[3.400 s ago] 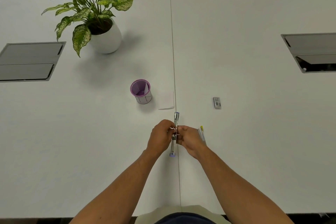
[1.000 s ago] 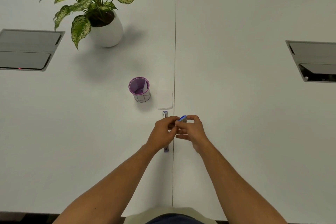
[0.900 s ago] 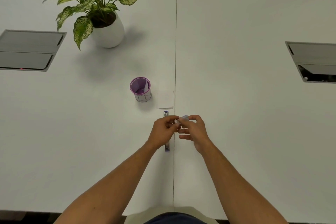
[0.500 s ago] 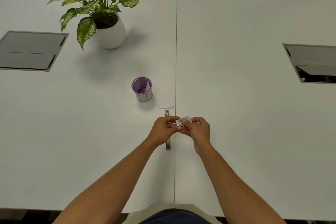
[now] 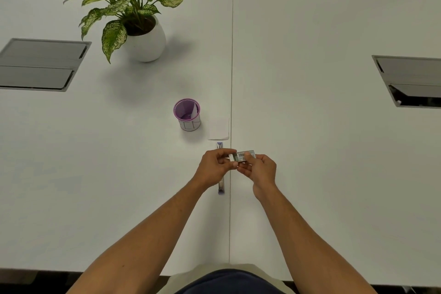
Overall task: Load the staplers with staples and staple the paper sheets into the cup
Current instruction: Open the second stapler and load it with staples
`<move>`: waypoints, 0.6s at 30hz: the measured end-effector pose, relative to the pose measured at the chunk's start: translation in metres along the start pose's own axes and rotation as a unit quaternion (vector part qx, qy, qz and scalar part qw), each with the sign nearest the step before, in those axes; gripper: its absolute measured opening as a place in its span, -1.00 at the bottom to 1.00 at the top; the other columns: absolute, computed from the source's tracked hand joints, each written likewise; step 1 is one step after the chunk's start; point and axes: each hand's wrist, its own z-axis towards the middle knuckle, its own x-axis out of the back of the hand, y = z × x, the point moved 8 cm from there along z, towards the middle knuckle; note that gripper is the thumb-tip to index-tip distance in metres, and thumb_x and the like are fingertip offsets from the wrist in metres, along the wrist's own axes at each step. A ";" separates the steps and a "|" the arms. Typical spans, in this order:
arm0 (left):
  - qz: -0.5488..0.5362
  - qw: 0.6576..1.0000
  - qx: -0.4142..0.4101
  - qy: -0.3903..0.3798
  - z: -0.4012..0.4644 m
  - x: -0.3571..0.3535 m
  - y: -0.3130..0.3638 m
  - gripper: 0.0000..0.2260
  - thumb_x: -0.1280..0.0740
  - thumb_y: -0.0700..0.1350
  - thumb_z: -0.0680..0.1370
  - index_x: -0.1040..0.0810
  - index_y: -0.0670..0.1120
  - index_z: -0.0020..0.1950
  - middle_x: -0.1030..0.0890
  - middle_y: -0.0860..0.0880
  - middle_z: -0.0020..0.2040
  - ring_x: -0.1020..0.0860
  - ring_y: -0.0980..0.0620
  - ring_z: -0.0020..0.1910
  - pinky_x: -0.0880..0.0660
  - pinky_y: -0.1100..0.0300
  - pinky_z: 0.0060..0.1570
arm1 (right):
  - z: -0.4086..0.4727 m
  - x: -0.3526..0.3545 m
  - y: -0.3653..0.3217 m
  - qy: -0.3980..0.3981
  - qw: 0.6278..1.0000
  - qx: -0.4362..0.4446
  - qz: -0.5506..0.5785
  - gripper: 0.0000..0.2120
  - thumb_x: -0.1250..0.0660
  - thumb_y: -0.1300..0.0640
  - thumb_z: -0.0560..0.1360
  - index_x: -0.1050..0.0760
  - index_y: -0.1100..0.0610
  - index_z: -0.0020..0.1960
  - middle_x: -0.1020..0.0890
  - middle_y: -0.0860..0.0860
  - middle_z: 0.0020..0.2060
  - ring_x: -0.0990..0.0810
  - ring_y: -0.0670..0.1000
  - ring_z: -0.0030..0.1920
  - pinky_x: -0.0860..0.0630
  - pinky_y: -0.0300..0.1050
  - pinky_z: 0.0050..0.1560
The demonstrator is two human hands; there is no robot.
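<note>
Two hands meet over the seam of the desk (image 5: 310, 150), and between them you hold a small box of staples (image 5: 244, 156) with a barcode on its upper face. Your right hand (image 5: 261, 169) pinches the box at its near side; your left hand (image 5: 216, 164) has its fingertips curled onto the box's left end, where a pale edge shows, possibly an inner tray sliding out, though that is too small to be sure.

Beneath your hands the stapler (image 5: 221, 186) lies lengthwise on the desk just left of the seam, its far tip and near end showing past your left hand. Whether it lies open, you cannot tell from here. Beyond it a small white paper sheet (image 5: 219, 129) lies flat, and just beside that stands the purple cup (image 5: 186, 114), upright, with what looks like paper already inside. A potted plant (image 5: 133, 19) sits well behind.

By my reading you are in the loading step: getting a strip of staples out of the box. Next you will need a light pinch on the strip so it does not break apart, then a straight drop into the stapler's channel before you close it and reach for the sheet.
</note>
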 end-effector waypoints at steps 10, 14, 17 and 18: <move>0.022 1.000 -0.016 0.000 0.003 0.005 0.007 -0.73 -0.46 -0.17 0.49 -0.60 0.02 0.17 -0.70 -0.15 -0.11 -0.67 -0.04 -0.06 -0.59 0.01 0.11 | -0.002 -0.011 0.000 -0.055 0.998 -0.018 0.024 -0.87 -0.24 0.25 0.61 -0.43 0.31 0.10 -0.65 0.29 -0.09 -0.71 0.17 -0.21 -0.68 -0.04 -0.19; 0.037 0.999 -0.018 -0.002 0.003 0.004 0.009 -0.73 -0.44 -0.17 0.50 -0.59 0.01 0.19 -0.70 -0.11 -0.10 -0.67 -0.07 -0.07 -0.61 0.03 0.07 | -0.001 -0.011 0.000 -0.052 0.998 -0.025 0.036 -0.83 -0.19 0.23 0.63 -0.41 0.32 0.16 -0.65 0.29 -0.10 -0.71 0.20 -0.19 -0.68 0.00 -0.18; 0.034 0.999 -0.014 0.001 0.003 0.005 0.009 -0.73 -0.44 -0.17 0.51 -0.59 0.03 0.18 -0.70 -0.10 -0.09 -0.67 -0.08 -0.08 -0.62 0.03 0.04 | -0.001 -0.010 -0.001 -0.047 0.998 -0.023 0.039 -0.84 -0.16 0.22 0.65 -0.39 0.29 0.16 -0.64 0.29 -0.11 -0.71 0.20 -0.21 -0.68 0.02 -0.17; 0.031 0.999 -0.013 0.001 0.003 0.005 0.009 -0.73 -0.44 -0.17 0.50 -0.59 0.04 0.18 -0.70 -0.10 -0.09 -0.67 -0.09 -0.08 -0.63 0.01 0.02 | -0.001 -0.011 -0.002 -0.048 0.998 -0.021 0.037 -0.84 -0.17 0.22 0.65 -0.39 0.29 0.16 -0.64 0.29 -0.11 -0.71 0.20 -0.20 -0.68 0.03 -0.16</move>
